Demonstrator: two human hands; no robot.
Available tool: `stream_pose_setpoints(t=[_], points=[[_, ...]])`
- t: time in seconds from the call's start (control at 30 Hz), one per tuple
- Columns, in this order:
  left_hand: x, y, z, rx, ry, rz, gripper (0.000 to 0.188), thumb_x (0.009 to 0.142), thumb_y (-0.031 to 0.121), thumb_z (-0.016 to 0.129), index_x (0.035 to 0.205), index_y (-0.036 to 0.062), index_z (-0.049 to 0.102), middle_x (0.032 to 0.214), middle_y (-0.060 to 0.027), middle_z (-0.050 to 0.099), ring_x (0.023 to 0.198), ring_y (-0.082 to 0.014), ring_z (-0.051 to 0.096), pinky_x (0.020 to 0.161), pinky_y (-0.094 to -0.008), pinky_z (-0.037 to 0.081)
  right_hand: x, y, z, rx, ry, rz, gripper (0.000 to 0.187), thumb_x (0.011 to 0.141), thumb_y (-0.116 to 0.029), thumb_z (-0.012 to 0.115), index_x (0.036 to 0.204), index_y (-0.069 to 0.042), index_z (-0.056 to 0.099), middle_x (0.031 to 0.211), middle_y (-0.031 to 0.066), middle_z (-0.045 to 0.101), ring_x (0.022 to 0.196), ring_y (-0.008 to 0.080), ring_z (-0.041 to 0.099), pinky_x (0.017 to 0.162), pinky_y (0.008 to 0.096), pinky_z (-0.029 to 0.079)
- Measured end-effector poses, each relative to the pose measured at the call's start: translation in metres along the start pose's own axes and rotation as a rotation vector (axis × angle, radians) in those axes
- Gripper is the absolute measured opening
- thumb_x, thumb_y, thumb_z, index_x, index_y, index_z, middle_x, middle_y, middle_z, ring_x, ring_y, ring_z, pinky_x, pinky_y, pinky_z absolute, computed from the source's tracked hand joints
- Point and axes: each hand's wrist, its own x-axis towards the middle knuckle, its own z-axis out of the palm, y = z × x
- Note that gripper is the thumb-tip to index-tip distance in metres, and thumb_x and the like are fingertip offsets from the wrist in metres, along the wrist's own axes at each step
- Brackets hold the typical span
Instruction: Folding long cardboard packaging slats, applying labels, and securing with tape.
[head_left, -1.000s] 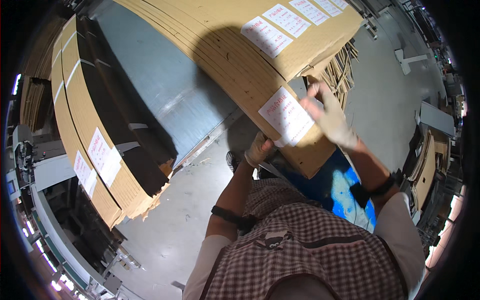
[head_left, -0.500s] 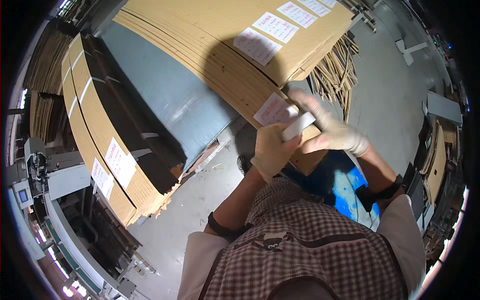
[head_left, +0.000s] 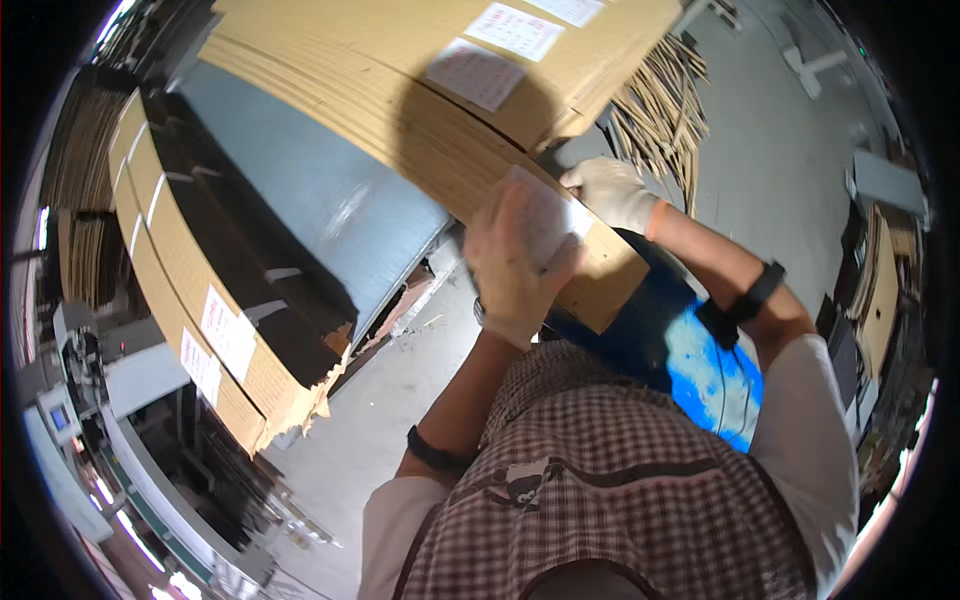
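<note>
A narrow stack of brown cardboard sheets (head_left: 430, 165) runs toward me, its near end (head_left: 610, 300) beside my apron. A white label (head_left: 548, 222) with red print lies on its top. My left hand (head_left: 515, 260), in a pale glove, is over the label with thumb and fingers apart. It is blurred, and whether it holds the white strip is unclear. My right hand (head_left: 615, 192), also gloved, is at the stack's right edge. Its fingers are curled inward, and what they pinch is hidden.
Larger labelled cardboard stacks (head_left: 350, 45) lie beyond on a grey-blue surface (head_left: 310, 150). Strapped cardboard bundles (head_left: 190, 280) stand at left. Loose cardboard strips (head_left: 660, 115) pile at far right. A blue-and-white stained surface (head_left: 705, 365) lies below the near end. A machine (head_left: 150, 480) stands at lower left.
My hands were together over the near end with a white strip between them. Now they are apart: the left over the label, the right farther away along the right edge. The view has shifted slightly.
</note>
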Motion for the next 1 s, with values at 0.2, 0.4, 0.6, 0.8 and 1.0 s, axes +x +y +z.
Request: stream_pose_setpoints(t=[0.2, 0.4, 0.6, 0.8, 1.0], points=[[-0.007, 0.013, 0.03, -0.623, 0.265, -0.789, 0.095, 0.087, 0.017, 0.072, 0.152, -0.0089, 0.008, 0.135, -0.0276, 0.05, 0.119, -0.0332, 0.054, 0.101, -0.0436, 0.044, -0.017, -0.045, -0.055, 0.196, -0.028, -0.133, 0.029, 0.089, -0.027, 0.062, 0.113, -0.011, 0.067, 0.101, 0.0151, 0.067, 0.084, 0.0355, 0.067, 0.074, 0.0418, 0.054], [-0.086, 0.039, 0.002, -0.641, -0.199, -0.761, 0.106, 0.082, 0.034, 0.076, 0.152, -0.0095, 0.01, 0.153, -0.03, 0.029, 0.144, -0.0378, 0.03, 0.118, -0.0409, 0.026, -0.079, -0.042, -0.086, 0.369, -0.37, 0.145, 0.06, 0.081, -0.039, 0.073, 0.123, 0.003, 0.062, 0.11, 0.0197, 0.07, 0.105, 0.0274, 0.067, 0.093, 0.0351, 0.05], [-0.039, 0.015, 0.059, -0.64, 0.138, -0.981, 0.061, 0.082, 0.024, 0.078, 0.128, -0.0067, 0.053, 0.116, -0.0128, 0.064, 0.105, -0.0211, 0.061, 0.09, -0.0328, 0.05, -0.031, -0.003, -0.035, 0.992, -0.603, 0.103, 0.064, 0.079, -0.024, 0.083, 0.131, 0.0, 0.054, 0.116, 0.0095, 0.065, 0.106, 0.0159, 0.06, 0.092, 0.0289, 0.051], [-0.052, -0.022, 0.051, -1.038, 0.072, -0.998, 0.102, 0.071, 0.03, 0.087, 0.146, -0.0058, 0.029, 0.136, -0.0171, 0.052, 0.12, -0.0241, 0.056, 0.101, -0.0334, 0.046, -0.023, -0.01, -0.019, 0.928, -0.628, -0.082, 0.066, 0.084, -0.027, 0.08, 0.137, -0.001, 0.05, 0.127, 0.01, 0.061, 0.115, 0.0145, 0.055, 0.096, 0.03, 0.049], [-0.032, -0.022, 0.041, -0.993, 0.135, -1.073, 0.101, 0.073, 0.027, 0.089, 0.146, -0.0064, 0.027, 0.136, -0.0148, 0.05, 0.121, -0.0225, 0.052, 0.1, -0.0318, 0.046, -0.011, -0.001, -0.015, 0.951, -0.585, -0.051, 0.069, 0.088, -0.034, 0.076, 0.14, 0.001, 0.044, 0.124, 0.0094, 0.062, 0.112, 0.0147, 0.057, 0.096, 0.0298, 0.048]])
